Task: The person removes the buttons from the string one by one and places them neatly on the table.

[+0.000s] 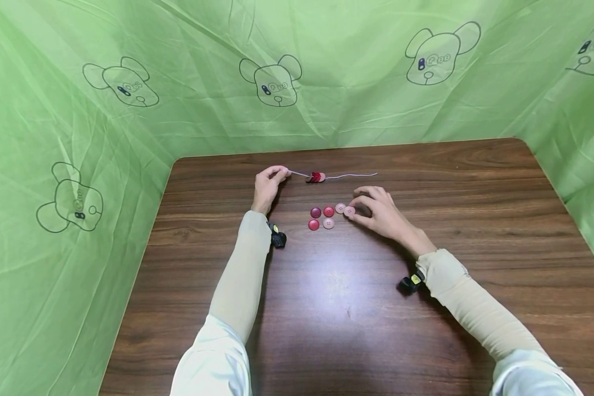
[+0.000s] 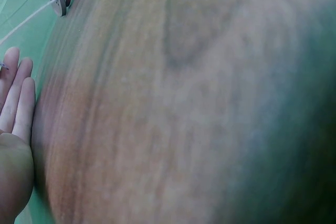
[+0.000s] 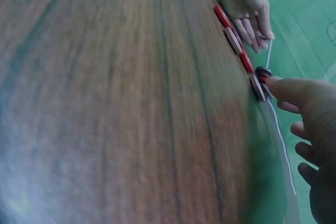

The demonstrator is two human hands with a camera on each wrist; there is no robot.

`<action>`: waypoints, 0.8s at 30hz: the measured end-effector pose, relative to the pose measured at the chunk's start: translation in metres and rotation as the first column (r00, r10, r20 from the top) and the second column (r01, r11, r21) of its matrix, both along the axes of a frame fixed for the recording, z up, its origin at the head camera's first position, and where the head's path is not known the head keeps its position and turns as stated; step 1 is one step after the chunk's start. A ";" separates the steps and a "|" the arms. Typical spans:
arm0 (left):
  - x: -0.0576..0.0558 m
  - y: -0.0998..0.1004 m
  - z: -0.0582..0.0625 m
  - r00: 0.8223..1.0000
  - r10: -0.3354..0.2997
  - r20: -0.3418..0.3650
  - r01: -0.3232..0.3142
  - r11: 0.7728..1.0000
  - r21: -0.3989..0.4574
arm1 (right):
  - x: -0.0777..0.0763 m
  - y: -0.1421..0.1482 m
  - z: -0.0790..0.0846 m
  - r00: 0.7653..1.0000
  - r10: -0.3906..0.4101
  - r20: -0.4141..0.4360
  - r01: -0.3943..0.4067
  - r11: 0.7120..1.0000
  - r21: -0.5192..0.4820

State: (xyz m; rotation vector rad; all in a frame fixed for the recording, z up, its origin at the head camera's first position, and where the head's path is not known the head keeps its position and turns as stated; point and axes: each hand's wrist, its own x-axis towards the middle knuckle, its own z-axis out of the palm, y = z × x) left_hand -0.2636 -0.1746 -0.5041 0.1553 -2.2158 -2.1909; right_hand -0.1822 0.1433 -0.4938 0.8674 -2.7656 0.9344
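"What does the left hand (image 1: 268, 184) have?"

"The end of a pale string (image 1: 351, 175). Its fingers are narrowed to a pinch there, and the string runs off to the right, taut up to the threaded buttons (image 1: 315, 177)."

"What colours are those?"

"Dark at the end nearer that hand, then reds, then pale pink at the far end. They lean against one another near the back of the counter (image 1: 475, 220). Beyond them the string's other end lies loose on the wood."

"And the right hand (image 1: 380, 212)?"

"Lower down, to the right of the loose buttons. Its fingers make a rounded pinch on a held pink button (image 1: 349, 211), at that button's right side."

"Is it apart from the rest?"

"No, it meets the right edge of another pink button (image 1: 340, 208). Left of that pair, in the same row, are a bright red button (image 1: 329, 212) and a maroon button (image 1: 315, 212)."

"Anything in front of those?"

"A second red button (image 1: 314, 225) below the maroon one, and a pale pink button (image 1: 329, 223) beside it. Green cloth (image 1: 326, 121) printed with animal heads hangs behind it all."
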 end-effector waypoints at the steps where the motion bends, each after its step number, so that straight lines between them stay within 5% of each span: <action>1: 0.000 0.000 0.000 1.000 0.002 0.002 -0.002 1.000 0.000 | 0.001 -0.001 0.000 1.000 0.005 0.005 -0.005 1.000 0.003; 24: 0.001 0.002 -0.002 0.999 0.038 -0.021 -0.039 0.999 -0.017 | 0.007 -0.013 -0.004 0.994 0.098 0.042 -0.099 0.994 0.037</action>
